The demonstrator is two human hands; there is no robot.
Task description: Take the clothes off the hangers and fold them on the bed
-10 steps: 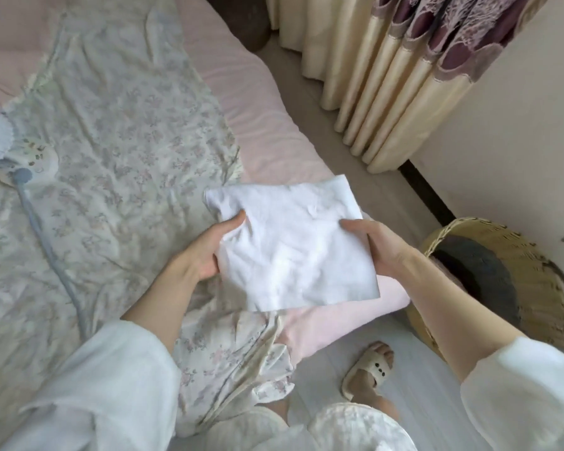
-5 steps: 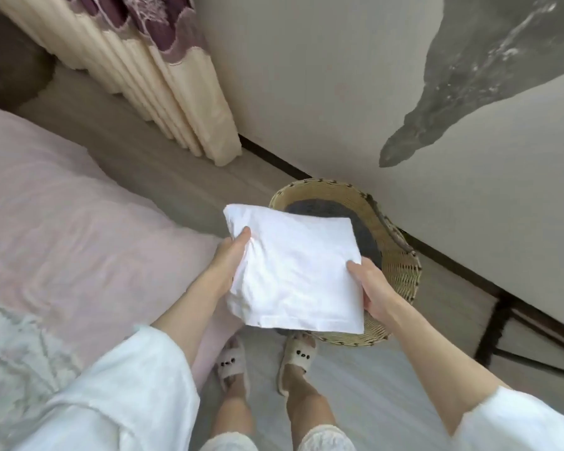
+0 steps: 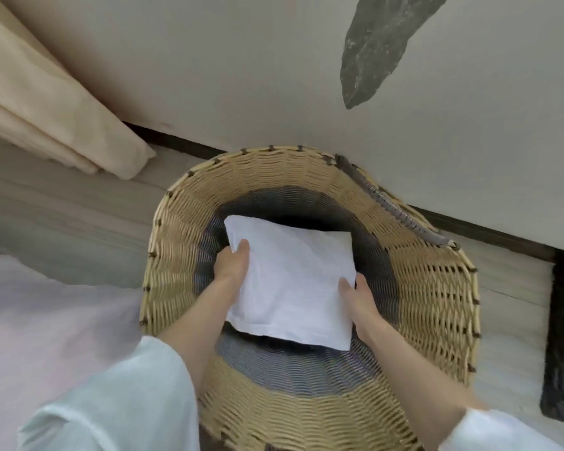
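A folded white garment [image 3: 293, 281] forms a flat square down inside a woven wicker basket [image 3: 414, 288]. My left hand [image 3: 232, 268] grips its left edge, thumb on top. My right hand [image 3: 358, 294] grips its right edge the same way. Both forearms reach down past the basket's rim. The bottom of the basket under the cloth is hidden. No hanger is in sight.
The basket stands on a pale wood floor against a beige wall [image 3: 241, 76]. The pink bed corner [image 3: 46, 320] lies at lower left. A cream curtain [image 3: 46, 115] hangs at upper left. A black metal frame [image 3: 560, 336] stands at the right. A dark garment [image 3: 378, 43] hangs above.
I turned from the bed to the basket, carrying the folded white garment in both hands. It went from over the bed to above the rim, and is now low inside the basket.
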